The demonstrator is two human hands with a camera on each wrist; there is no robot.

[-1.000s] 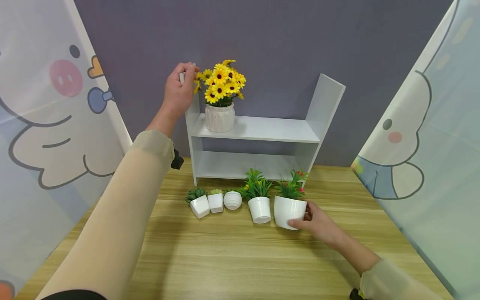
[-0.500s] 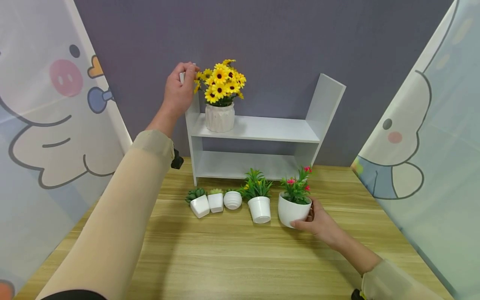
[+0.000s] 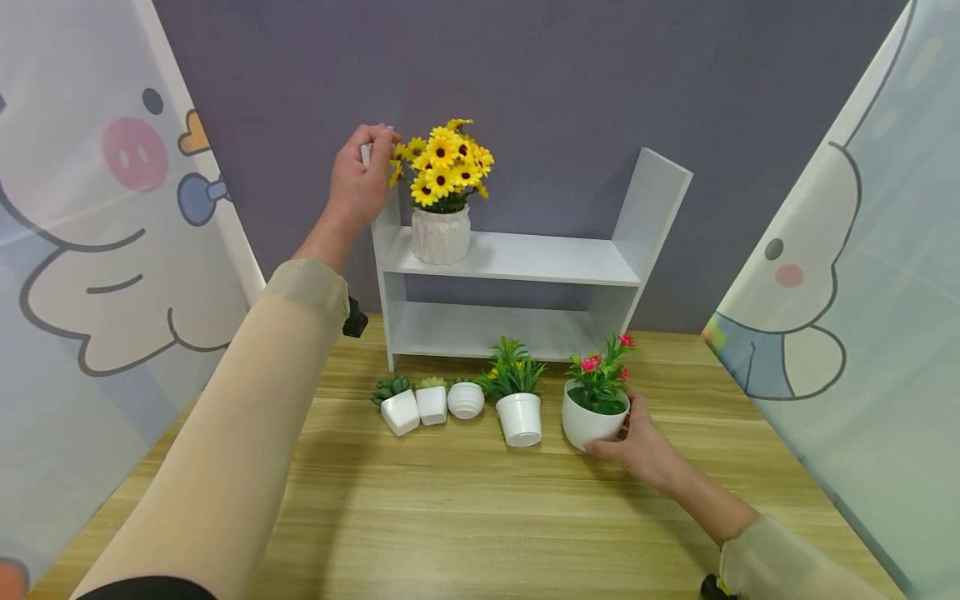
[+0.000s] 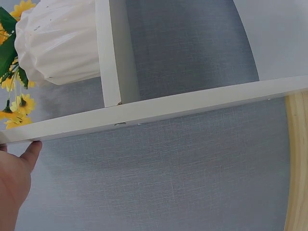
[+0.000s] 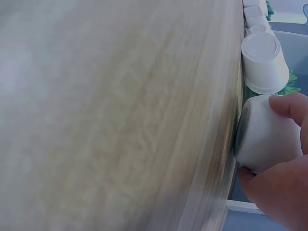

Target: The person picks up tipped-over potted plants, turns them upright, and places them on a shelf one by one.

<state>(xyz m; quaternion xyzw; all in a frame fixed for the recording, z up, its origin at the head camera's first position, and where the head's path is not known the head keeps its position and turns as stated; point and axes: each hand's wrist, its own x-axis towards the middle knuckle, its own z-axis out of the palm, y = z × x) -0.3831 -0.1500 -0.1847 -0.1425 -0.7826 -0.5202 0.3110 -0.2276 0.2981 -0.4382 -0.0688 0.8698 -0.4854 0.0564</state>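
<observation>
White flowerpot (image 3: 588, 425), mouth up, axis near upright; right hand (image 3: 641, 442) gripping it, left hand (image 3: 360, 175) gripping shelf (image 3: 547, 258).

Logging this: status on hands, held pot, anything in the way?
Left hand grips shelf. Right hand grips red-flowered pot in front of it. Possible obstacle: neighbouring pot lying just left.

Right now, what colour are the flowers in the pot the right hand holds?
The flowers are pinkish red, showing best in the head view.

Pot (image 3: 590, 423) is wht w/ grn lvs (image 3: 598, 397), pink-red flwrs (image 3: 590, 364); shelf (image 3: 547, 258) wht, blooms (image 3: 445, 164) yel w/ dk ctrs (image 3: 441, 152).
</observation>
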